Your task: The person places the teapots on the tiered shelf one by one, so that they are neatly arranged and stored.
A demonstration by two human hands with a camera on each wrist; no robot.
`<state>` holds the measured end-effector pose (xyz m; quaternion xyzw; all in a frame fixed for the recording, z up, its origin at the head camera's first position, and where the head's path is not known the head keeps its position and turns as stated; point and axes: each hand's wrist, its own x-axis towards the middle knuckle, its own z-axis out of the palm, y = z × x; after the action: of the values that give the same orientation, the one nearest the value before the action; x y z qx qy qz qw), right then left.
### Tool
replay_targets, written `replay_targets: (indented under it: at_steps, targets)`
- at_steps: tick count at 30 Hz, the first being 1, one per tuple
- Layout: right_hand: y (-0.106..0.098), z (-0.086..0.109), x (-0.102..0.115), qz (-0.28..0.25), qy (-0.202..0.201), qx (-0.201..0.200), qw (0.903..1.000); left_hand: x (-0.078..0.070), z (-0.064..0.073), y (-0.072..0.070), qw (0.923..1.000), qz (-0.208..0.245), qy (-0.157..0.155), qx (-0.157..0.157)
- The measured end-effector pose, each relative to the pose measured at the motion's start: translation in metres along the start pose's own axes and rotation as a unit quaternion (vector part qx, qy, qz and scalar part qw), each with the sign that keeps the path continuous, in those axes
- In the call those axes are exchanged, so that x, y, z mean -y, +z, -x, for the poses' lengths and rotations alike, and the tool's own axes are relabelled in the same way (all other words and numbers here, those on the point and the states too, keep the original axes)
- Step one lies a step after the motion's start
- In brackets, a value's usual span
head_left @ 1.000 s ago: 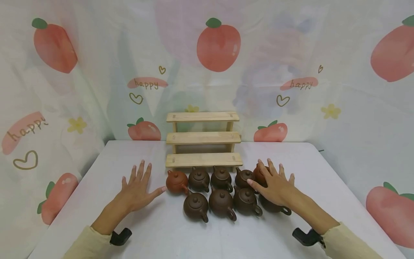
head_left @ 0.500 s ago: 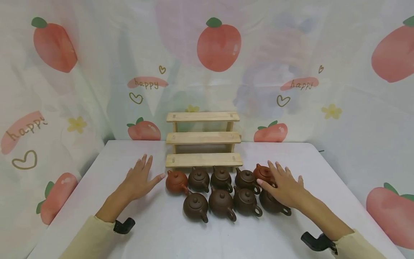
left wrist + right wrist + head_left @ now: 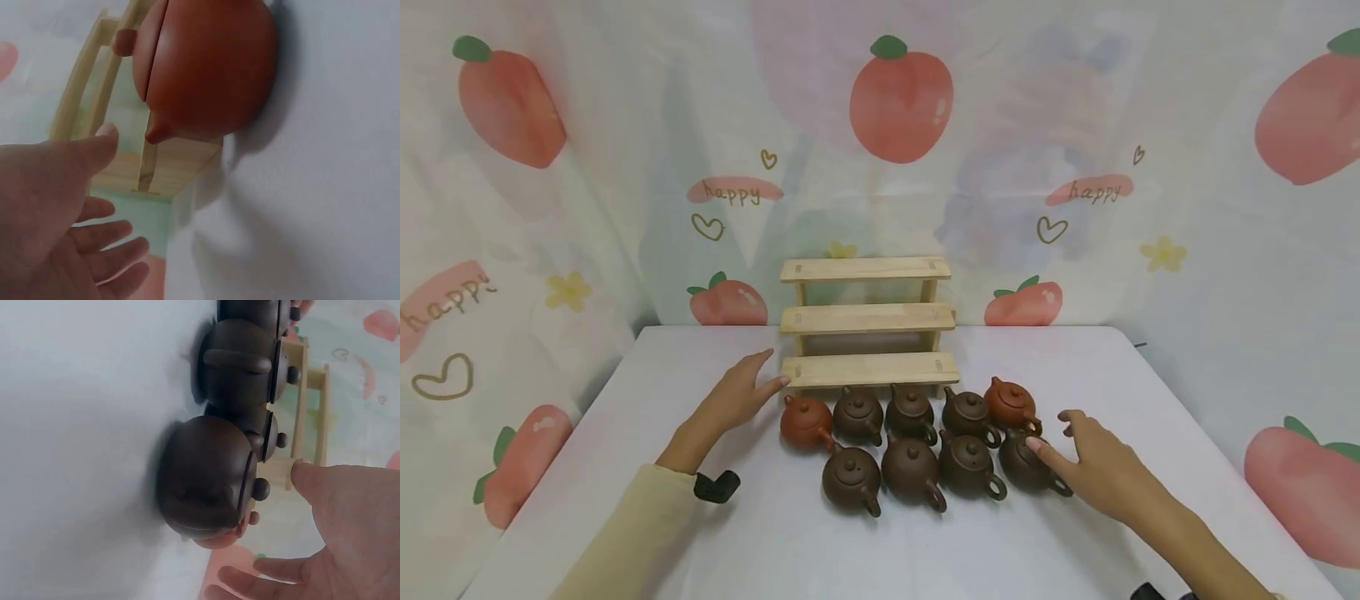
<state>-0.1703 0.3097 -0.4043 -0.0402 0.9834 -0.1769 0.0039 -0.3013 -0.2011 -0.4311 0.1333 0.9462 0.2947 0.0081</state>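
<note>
Several small clay teapots stand in two close rows. A reddish-brown teapot (image 3: 805,423) is at the left end of the back row and another reddish teapot (image 3: 1009,406) at its right end; the others are dark brown. My left hand (image 3: 730,400) holds nothing, its thumb near the bottom shelf's left end, above and left of the reddish-brown teapot. In the left wrist view that teapot (image 3: 212,69) is just beyond the thumb. Also holding nothing, my right hand (image 3: 1101,467) has its thumb beside the front row's rightmost dark teapot (image 3: 1026,462), fingers spread apart from the thumb.
Behind the teapots stands a three-tier wooden rack (image 3: 868,318) with bare shelves, close to the patterned backdrop (image 3: 1000,100). The white table (image 3: 820,550) extends around them. Backdrop cloth also hangs at left and right.
My left hand has moved forward and right toward the rack's lower shelf. My right hand has drawn back and right off the right-hand teapots, uncovering them. The teapots stay in place.
</note>
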Motion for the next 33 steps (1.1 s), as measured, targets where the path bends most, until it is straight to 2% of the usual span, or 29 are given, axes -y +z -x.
replay_targets:
  at_steps: [4,7,12,18,24,29,33]
  targets:
    - [0.003,0.011,0.000,-0.005,0.030,0.023,0.9993,0.001,-0.008,0.002,0.9994,0.016,-0.007,0.030]
    - [0.009,0.016,0.002,-0.013,0.036,0.037,0.9986,0.004,-0.010,0.001,0.9988,0.020,-0.007,0.043]
    - [0.020,0.021,0.001,-0.009,0.025,0.019,0.9995,0.002,-0.013,-0.001,0.9980,0.033,0.000,0.053]
    - [0.028,0.021,-0.005,0.004,-0.005,0.024,0.9997,-0.004,-0.019,0.000,0.9975,0.047,0.009,0.053]
    - [0.035,0.026,-0.012,0.016,-0.047,0.008,0.9987,-0.004,-0.021,-0.001,0.9973,0.045,0.005,0.057]
    - [0.041,0.030,-0.016,0.014,-0.065,-0.012,0.9977,-0.001,-0.021,0.001,0.9970,0.051,0.002,0.059]
    - [0.045,0.033,-0.020,0.015,-0.093,-0.047,0.9944,0.002,-0.021,0.005,0.9970,0.055,0.003,0.055]
